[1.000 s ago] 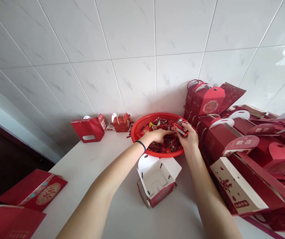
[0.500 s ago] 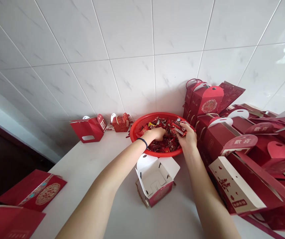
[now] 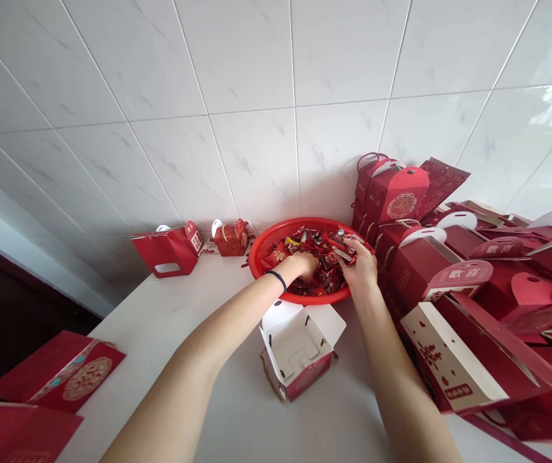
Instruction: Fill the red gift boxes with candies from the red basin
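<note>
A red plastic basket (image 3: 256, 257) full of red-wrapped candies (image 3: 326, 273) stands against the wall. My left hand (image 3: 307, 265), with a dark band (image 3: 276, 279) at the wrist, reaches down into the candies. Its fingers are curled and their tips are hidden, so what they grip does not show. At the basket's right side, my right hand (image 3: 362, 262) is closed around several wrapped candies (image 3: 346, 252). In front of the basket sits a small gift box (image 3: 297, 344), its flaps open and white inside, with a rope handle hanging at its side.
Many red gift boxes (image 3: 425, 263) are piled along the right. A cream-sided box (image 3: 454, 360) lies nearest my right forearm. Two small boxes stand at the back left, including a red box (image 3: 167, 254). More red boxes (image 3: 56, 373) lie at the table's left edge.
My left hand has shifted slightly toward me and left within the candies. My right hand stays at the basket's right side with its candies. The whole view has moved a little.
</note>
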A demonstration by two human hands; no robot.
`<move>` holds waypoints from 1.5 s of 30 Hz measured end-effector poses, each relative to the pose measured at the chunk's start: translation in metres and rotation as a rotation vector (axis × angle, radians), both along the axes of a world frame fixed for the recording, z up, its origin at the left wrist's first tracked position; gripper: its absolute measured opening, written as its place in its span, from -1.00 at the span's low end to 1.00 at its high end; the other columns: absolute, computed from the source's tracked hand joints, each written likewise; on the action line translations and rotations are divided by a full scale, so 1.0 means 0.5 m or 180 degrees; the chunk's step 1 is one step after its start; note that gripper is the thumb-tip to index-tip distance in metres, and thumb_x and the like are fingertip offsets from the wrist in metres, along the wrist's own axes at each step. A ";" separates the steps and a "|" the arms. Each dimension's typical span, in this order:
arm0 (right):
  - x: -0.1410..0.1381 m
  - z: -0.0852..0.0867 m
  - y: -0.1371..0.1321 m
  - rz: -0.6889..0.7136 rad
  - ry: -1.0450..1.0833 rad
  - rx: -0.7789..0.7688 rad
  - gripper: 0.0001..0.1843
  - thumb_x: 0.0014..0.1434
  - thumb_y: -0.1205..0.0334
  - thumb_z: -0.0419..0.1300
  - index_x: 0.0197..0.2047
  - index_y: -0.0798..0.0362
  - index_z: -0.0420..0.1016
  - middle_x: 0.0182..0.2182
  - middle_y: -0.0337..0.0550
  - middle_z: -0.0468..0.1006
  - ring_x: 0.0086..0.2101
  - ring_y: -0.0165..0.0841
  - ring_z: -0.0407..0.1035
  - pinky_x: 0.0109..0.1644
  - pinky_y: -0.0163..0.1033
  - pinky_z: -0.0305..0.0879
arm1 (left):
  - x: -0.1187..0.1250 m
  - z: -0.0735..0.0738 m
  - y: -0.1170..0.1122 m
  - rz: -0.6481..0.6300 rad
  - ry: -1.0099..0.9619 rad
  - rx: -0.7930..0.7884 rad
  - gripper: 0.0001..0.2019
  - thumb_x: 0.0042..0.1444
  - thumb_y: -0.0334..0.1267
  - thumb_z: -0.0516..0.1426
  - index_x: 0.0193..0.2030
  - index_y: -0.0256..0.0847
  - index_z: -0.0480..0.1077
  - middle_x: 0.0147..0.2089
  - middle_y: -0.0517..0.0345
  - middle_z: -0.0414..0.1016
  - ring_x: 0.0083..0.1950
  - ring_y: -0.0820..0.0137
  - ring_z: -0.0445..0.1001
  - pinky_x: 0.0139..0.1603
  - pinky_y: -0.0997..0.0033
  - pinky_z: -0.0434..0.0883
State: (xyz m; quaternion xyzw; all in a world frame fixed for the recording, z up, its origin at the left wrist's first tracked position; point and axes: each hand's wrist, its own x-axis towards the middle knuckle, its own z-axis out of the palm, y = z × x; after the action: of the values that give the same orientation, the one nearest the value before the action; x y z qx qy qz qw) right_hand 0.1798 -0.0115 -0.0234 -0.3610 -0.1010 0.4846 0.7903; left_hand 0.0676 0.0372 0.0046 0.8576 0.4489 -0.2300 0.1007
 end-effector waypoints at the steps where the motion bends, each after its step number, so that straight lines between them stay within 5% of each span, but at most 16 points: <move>1: 0.000 0.000 0.000 0.0006 -0.0014 0.0000 -0.77 -0.25 0.46 0.33 -0.50 0.06 0.38 -0.57 -0.39 0.52 -0.50 -0.42 0.50 -0.47 -0.39 0.44 | 0.001 -0.001 -0.004 -0.0001 -0.0014 0.0032 -0.58 -0.13 -0.38 0.35 -0.04 -0.32 0.64 0.07 -0.36 0.61 0.07 -0.11 0.57 0.07 0.09 0.51; 11: -0.005 0.007 -0.007 0.0093 -0.0141 0.0016 -0.74 -0.28 0.45 0.34 -0.46 0.05 0.41 -0.54 -0.39 0.55 -0.49 -0.42 0.50 -0.48 -0.40 0.40 | -0.052 0.012 0.001 0.0033 -0.1104 -0.0080 -0.83 -0.16 -0.38 0.35 -0.34 -0.22 0.61 -0.32 0.02 0.65 -0.29 0.16 0.58 -0.29 0.32 0.45; 20: -0.013 0.019 -0.022 0.0542 -0.0460 0.0089 -0.74 -0.30 0.40 0.37 -0.45 0.06 0.48 -0.51 -0.33 0.58 -0.45 -0.38 0.53 -0.46 -0.39 0.42 | -0.156 -0.009 -0.027 0.0378 -0.3156 0.0374 -0.75 0.05 -0.16 0.29 -0.17 -0.23 0.51 -0.17 0.08 0.62 -0.15 0.30 0.57 -0.13 0.38 0.47; 26: -0.024 0.049 -0.052 0.1082 -0.0869 0.0268 -0.67 -0.36 0.37 0.45 -0.42 0.08 0.54 -0.47 -0.26 0.62 -0.46 -0.34 0.53 -0.50 -0.38 0.45 | -0.204 -0.017 -0.096 0.0813 -0.4534 -0.0114 -0.61 -0.05 -0.06 0.35 -0.14 -0.27 0.55 -0.14 0.01 0.64 -0.16 0.27 0.59 -0.10 0.30 0.49; 30: -0.028 0.091 -0.092 0.1587 -0.1417 0.0607 -0.62 -0.34 0.33 0.49 -0.35 0.10 0.59 -0.41 -0.21 0.65 -0.40 -0.30 0.56 -0.35 -0.29 0.54 | -0.235 0.010 -0.153 0.0800 -0.4239 -0.0353 -0.56 -0.04 -0.07 0.37 -0.05 -0.27 0.58 -0.12 0.02 0.65 -0.11 0.25 0.58 -0.05 0.28 0.48; 37: -0.017 0.135 -0.147 0.2075 -0.2288 0.1009 -0.60 -0.26 0.33 0.51 -0.27 0.11 0.61 -0.38 -0.19 0.64 -0.36 -0.30 0.52 -0.24 -0.23 0.52 | -0.274 0.052 -0.223 0.0012 -0.2843 -0.0633 -0.57 0.00 -0.18 0.36 0.05 -0.13 0.59 -0.04 0.09 0.62 -0.07 0.29 0.54 -0.03 0.35 0.43; 45: -0.020 0.162 -0.186 0.3179 -0.4073 0.0806 -0.72 -0.04 0.32 0.38 -0.18 0.11 0.60 -0.36 -0.24 0.57 -0.36 -0.35 0.42 -0.27 -0.32 0.36 | -0.305 0.076 -0.256 0.0267 -0.1820 -0.0329 -0.56 0.01 -0.19 0.30 0.09 -0.09 0.55 0.04 0.08 0.54 -0.06 0.26 0.51 -0.09 0.38 0.39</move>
State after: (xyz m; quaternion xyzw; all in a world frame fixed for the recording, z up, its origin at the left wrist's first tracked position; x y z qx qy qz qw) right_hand 0.1696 -0.1046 0.0577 -0.3882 -0.7348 0.4646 0.3058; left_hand -0.0848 -0.0909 0.0425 0.8620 0.4251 0.0028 0.2760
